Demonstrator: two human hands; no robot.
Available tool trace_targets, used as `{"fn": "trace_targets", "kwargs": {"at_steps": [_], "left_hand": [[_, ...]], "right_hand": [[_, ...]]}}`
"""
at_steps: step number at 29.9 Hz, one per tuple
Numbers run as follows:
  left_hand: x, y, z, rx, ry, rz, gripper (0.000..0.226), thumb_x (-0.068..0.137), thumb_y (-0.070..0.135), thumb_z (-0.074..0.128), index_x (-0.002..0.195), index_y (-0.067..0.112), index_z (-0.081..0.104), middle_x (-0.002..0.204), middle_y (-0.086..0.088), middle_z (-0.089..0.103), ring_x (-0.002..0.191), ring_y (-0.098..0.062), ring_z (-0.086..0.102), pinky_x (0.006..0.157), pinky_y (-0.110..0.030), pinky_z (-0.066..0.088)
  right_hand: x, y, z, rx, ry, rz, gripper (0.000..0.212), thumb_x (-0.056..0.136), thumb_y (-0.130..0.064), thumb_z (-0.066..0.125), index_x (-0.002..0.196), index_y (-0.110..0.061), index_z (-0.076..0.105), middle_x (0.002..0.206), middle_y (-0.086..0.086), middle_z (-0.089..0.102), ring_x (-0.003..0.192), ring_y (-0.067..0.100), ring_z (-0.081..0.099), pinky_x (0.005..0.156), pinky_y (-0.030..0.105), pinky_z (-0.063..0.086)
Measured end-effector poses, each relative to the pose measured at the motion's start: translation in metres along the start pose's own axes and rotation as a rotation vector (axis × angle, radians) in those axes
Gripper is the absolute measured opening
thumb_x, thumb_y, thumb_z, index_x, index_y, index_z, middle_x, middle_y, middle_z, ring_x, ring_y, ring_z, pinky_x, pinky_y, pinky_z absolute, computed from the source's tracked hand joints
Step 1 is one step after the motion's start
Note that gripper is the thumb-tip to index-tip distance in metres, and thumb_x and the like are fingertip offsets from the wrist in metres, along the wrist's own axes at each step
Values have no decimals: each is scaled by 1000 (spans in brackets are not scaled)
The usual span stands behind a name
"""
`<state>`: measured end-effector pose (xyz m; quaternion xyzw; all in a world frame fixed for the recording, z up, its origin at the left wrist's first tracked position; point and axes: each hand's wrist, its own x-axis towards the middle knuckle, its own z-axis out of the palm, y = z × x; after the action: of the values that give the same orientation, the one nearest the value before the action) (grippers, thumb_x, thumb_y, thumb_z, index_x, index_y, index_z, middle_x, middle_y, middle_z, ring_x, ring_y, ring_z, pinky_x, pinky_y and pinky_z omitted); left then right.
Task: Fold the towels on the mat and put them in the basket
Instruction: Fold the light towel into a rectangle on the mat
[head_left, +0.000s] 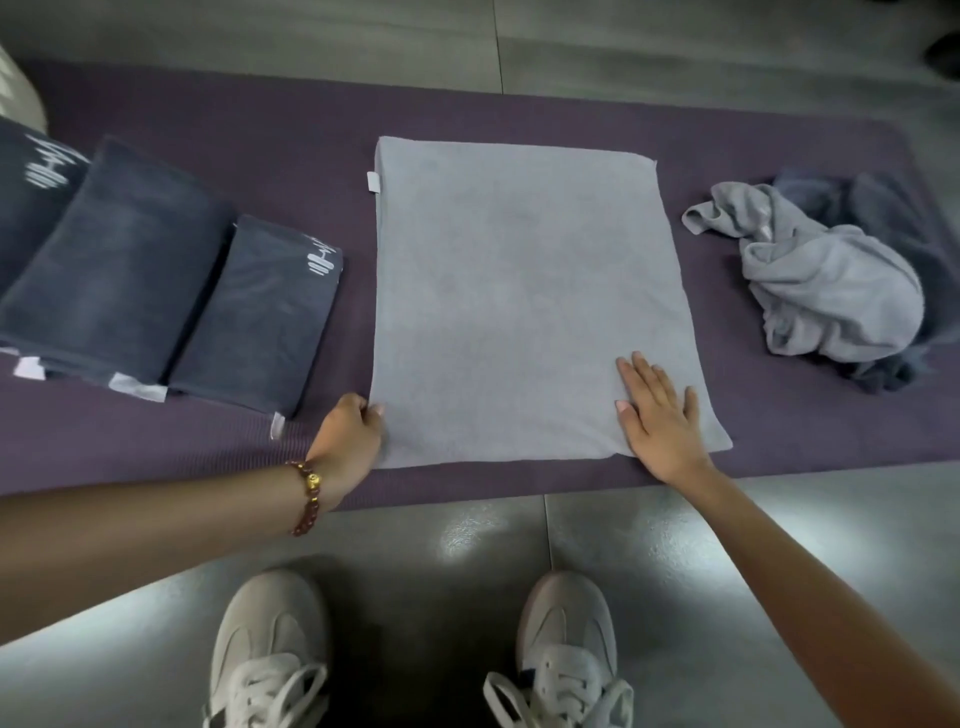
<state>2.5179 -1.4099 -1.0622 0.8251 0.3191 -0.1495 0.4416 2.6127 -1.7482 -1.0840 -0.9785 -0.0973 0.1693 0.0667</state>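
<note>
Left on mat (218, 124): 3 folded dark towels (119, 260) side by side, none in a basket yet. Basket not clearly in view. Centre: 1 grey towel (509, 291) lying flat, mid-fold by my read. Left hand (353, 431) grips its near-left corner. Right hand (660, 415) lies flat on its near-right part, fingers straight. Right: pile (821, 280) of at least 2 crumpled towels, light grey over dark. Folding looks roughly half done; the basket step is all still to do.
</note>
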Motion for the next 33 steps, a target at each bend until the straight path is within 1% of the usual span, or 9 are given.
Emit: {"fn": "trace_targets", "kwargs": {"at_steps": [5,9,13,17,19,21,25,29,33], "left_hand": [[-9,-8,-3,-29,-5,62,18,99,24,44,100,7,47,80,-1,53,75,-19,53,59,-26,40],[-25,-14,-4,-79,-121,62,42,84,32,69,113,15,44,82,3,66,82,-19,65,78,-42,53],[-28,-22,-10,181,-70,146,35,86,35,66,109,21,45,81,16,63,92,-11,53,97,-36,30],[-29,-25,-10,250,-32,223,21,92,30,58,103,21,44,89,9,63,91,-11,49,90,-30,21],[-29,-29,-7,163,-82,169,24,92,34,56,96,10,53,90,0,65,89,-20,58,94,-41,39],[-30,-28,-6,41,-120,82,39,90,36,58,93,-3,58,91,-16,67,86,-32,63,83,-50,51],[-32,-23,-6,-25,-107,46,38,89,35,62,83,-2,63,85,-10,67,82,-25,63,77,-42,52],[-34,-19,-14,4,-68,58,35,84,27,69,67,1,55,63,-7,56,60,-18,51,56,-28,38],[-33,-22,-13,-29,-51,34,32,80,23,73,66,-1,59,63,-14,59,57,-19,51,57,-28,40]], "right_hand": [[-3,8,0,4,-32,7,52,102,-42,19,150,-36,1,158,-14,-5,145,8,-7,115,45,-10],[-12,11,6,111,139,48,68,89,-53,7,151,-27,16,159,-6,11,146,15,6,118,41,-4],[-29,24,12,113,221,180,69,89,-52,6,150,-24,21,158,-2,17,145,19,12,117,39,2],[-34,26,11,168,403,417,54,97,-38,36,140,-6,37,142,20,38,129,37,37,104,46,29],[-36,25,6,238,494,579,49,94,-37,47,123,3,48,122,26,49,112,43,47,90,47,37],[-37,30,1,325,453,654,44,94,-36,52,112,4,52,116,24,53,109,41,49,84,45,40],[-37,35,-5,348,388,619,43,97,-36,46,108,5,54,114,23,53,102,40,52,78,42,41],[-41,30,-9,374,375,576,33,100,-31,41,106,1,45,90,13,55,81,31,52,66,34,34],[-44,35,-13,436,464,526,22,100,-28,43,94,-8,36,78,11,52,71,27,47,61,32,31]]}}
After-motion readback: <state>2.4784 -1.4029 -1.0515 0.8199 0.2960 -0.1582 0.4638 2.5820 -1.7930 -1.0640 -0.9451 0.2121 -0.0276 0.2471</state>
